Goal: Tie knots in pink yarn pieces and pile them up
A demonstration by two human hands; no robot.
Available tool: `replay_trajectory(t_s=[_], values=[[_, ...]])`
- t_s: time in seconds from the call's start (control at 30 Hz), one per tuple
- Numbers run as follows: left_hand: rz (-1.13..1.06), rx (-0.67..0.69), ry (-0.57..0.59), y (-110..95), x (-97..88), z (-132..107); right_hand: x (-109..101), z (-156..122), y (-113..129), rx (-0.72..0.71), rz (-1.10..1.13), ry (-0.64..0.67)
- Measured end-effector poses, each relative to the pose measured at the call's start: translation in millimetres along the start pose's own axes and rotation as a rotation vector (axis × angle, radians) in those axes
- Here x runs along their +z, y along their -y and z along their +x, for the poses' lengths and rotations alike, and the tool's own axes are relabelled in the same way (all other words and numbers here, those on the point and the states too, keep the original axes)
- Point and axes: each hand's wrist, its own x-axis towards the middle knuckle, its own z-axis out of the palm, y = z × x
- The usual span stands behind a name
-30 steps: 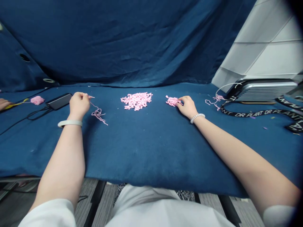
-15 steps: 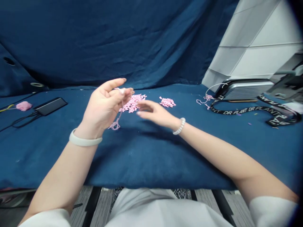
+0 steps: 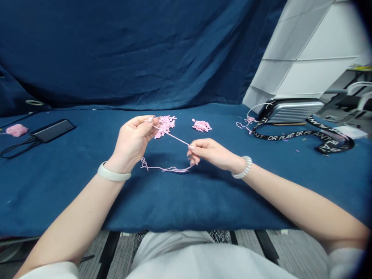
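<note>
Left hand (image 3: pixel 133 141) raised just off the table, palm toward the camera, thumb and forefinger pinched on the upper end of a pink strand (image 3: pixel 174 138). Right hand (image 3: pixel 210 153) sits lower and to the right, fingertips pinched on the same strand further along.

Blue cloth (image 3: pixel 174 205) covers the whole tabletop and runs up the back as a drape. Silver case (image 3: pixel 290 111) far right, black lanyard (image 3: pixel 290 135) snaking in front of it. Dark phone (image 3: pixel 52 130) far left with a cable, pink yarn ball (image 3: pixel 16 130) beside it. Bigger pile of pink pieces (image 3: pixel 166 123) sits right behind the left fingertips; smaller pile (image 3: pixel 201 125) behind the right hand, apart from it.

Strand geometry: taut span runs diagonally, upper left down to lower right, hand to hand. Past the right pinch the slack drops to the cloth and trails back left as a loose tail (image 3: pixel 165 169), ending in a small loop below the left hand. Tail lies nearer the right hand at its start, nearer the left wrist at its free end.
</note>
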Motion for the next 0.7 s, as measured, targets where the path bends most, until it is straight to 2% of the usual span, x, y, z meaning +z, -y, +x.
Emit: replay_trajectory(t_s=[0.1, 0.17, 0.2, 0.3, 0.4, 0.47, 0.53, 0.6, 0.7], values=[[0.119, -0.138, 0.091, 11, 0.5, -5, -18, -16, -8, 0.031, 0.001, -0.120], [0.369, -0.236, 0.275, 19, 0.7, -10, -27, -24, -10, 0.023, 0.063, -0.254], [0.541, -0.240, 0.401, 23, 0.5, -13, -31, -26, -10, 0.009, 0.107, -0.326], [1.043, -0.076, 0.730, 33, 0.4, -21, -39, -30, -7, -0.053, 0.220, -0.497], [1.331, 0.057, 0.867, 38, -1.7, -26, -42, -31, -6, -0.092, 0.262, -0.588], [1.482, 0.071, 0.882, 36, -8.8, -24, -41, -31, -6, -0.091, 0.261, -0.622], [1.678, 0.061, 0.825, 29, -22.5, -15, -40, -31, -8, -0.082, 0.243, -0.636], [1.898, 0.030, 0.690, 19, -39.3, -4, -37, -31, -9, -0.070, 0.216, -0.637], [2.054, -0.019, 0.370, 7, -53.7, 9, -26, -30, -7, -0.033, 0.190, -0.575]])
